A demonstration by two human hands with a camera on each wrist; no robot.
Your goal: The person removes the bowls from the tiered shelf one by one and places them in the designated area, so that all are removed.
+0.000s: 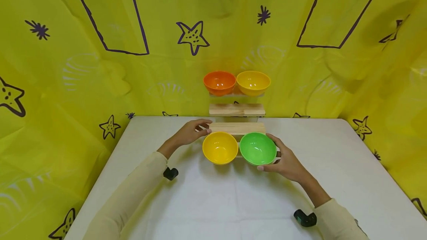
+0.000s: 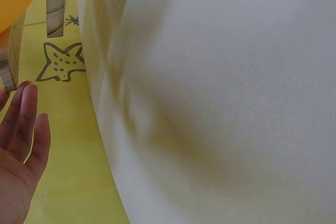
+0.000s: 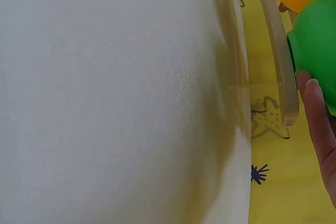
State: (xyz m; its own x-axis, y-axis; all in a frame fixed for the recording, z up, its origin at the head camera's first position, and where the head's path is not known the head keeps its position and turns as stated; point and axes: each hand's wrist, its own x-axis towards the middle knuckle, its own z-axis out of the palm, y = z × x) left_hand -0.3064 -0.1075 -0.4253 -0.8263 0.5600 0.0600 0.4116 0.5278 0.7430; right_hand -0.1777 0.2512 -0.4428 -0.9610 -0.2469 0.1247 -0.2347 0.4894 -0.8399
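Note:
A green bowl (image 1: pixel 258 149) is at the front right of a tiered wooden stand (image 1: pixel 237 109). My right hand (image 1: pixel 285 160) grips it from the right, thumb at the near rim and fingers round the far side. In the right wrist view, fingers (image 3: pixel 317 114) lie against the green bowl (image 3: pixel 317 45) beside a wooden slat (image 3: pixel 281 56). To its left is a yellow bowl (image 1: pixel 220 148), touched by neither hand. My left hand (image 1: pixel 190 132) is at the stand's left end, fingertips at a slat; in the left wrist view its visible fingers (image 2: pixel 26 124) are nearly straight.
An orange bowl (image 1: pixel 219 83) and another yellow bowl (image 1: pixel 253 83) stand side by side on the top tier. The stand is near the back edge of a white table (image 1: pixel 200 203). Yellow patterned cloth (image 1: pixel 227 17) hangs behind and at both sides.

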